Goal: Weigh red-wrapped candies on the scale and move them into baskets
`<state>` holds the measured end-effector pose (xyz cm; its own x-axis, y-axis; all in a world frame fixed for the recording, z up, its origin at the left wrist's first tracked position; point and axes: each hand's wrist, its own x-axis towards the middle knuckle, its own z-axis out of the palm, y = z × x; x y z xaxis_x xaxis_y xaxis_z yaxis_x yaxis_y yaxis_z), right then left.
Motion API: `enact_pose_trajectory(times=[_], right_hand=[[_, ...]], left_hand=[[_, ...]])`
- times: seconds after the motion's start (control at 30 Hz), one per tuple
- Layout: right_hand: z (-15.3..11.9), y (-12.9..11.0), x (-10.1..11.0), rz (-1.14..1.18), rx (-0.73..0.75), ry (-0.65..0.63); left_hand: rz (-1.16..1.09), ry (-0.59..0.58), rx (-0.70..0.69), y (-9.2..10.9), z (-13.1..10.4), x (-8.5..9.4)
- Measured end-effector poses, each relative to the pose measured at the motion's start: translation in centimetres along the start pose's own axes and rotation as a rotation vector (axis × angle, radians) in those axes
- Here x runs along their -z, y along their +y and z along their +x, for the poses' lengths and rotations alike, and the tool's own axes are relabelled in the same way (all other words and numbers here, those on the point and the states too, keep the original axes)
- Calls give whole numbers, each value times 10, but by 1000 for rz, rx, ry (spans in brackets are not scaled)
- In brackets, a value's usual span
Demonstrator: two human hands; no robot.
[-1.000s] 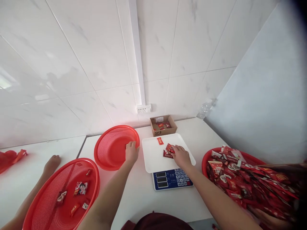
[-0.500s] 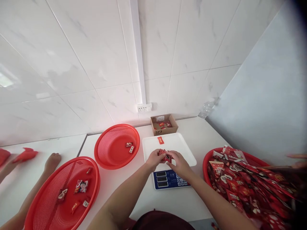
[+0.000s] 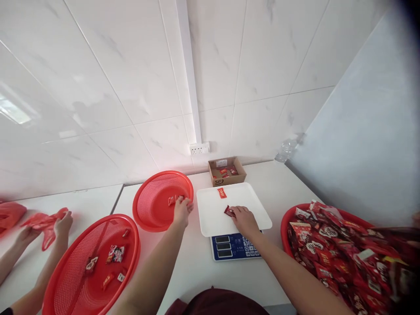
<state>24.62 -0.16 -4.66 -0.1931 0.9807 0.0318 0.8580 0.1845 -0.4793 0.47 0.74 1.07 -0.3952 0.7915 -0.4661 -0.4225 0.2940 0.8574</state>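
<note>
My left hand [image 3: 182, 211] is over the right rim of the upper red basket [image 3: 139, 214], its fingers curled near a few small packets [image 3: 171, 201]; whether it holds anything is hidden. On the white scale tray [image 3: 210, 218], my right hand [image 3: 243, 221] has its fingers closed on a small dark red packet [image 3: 229, 211]. A bright red packet [image 3: 222, 193] lies by itself near the tray's back edge. The blue scale panel [image 3: 234, 246] shows below the tray.
A heaped basket of red packets [image 3: 341, 258] stands at right, a larger red basket [image 3: 95, 280] at lower left. Behind the tray is a cardboard box [image 3: 227, 171]; a clear bottle [image 3: 286, 150] lies by the wall. Another person's hands hold a red bag [image 3: 49, 225] at far left.
My left hand has left the packets over the tray and moved left to the upper basket. My right hand remains over the tray. The other person's hands now spread a red bag.
</note>
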Motion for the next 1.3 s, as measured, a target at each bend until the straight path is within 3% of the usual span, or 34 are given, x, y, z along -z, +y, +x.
enact_pose_trajectory(times=[0.13, 0.23, 0.33, 0.43, 0.63, 0.73, 0.83, 0.97, 1.07, 1.17, 1.3], right_hand=[[-4, -3, 2, 80, -5, 19], [-7, -10, 1, 368, 13, 28], [-8, -14, 0, 686, -84, 26], [-11, -10, 3, 812, -177, 63], [-37, 25, 16, 684, -310, 242], [-50, 43, 18, 633, -358, 271], [-55, 51, 17, 596, -351, 292], [-59, 48, 20, 507, -268, 319], [-70, 45, 24, 451, -204, 313], [-87, 47, 28, 414, -184, 305], [-110, 58, 31, 384, -223, 318]], left_hand=[[252, -297, 147, -35, -25, -26], [353, -450, 169, -58, -42, -45], [398, -529, 143, -67, -47, -58], [390, -490, 77, -61, -36, -60], [277, -61, -128, -18, 13, -26], [308, 40, -180, -8, 23, -14], [423, -61, -246, -16, 21, -26], [594, -346, -331, -37, 19, -69], [659, -470, -341, -45, 23, -97], [711, -522, -336, -46, 29, -113], [762, -489, -323, -45, 32, -115]])
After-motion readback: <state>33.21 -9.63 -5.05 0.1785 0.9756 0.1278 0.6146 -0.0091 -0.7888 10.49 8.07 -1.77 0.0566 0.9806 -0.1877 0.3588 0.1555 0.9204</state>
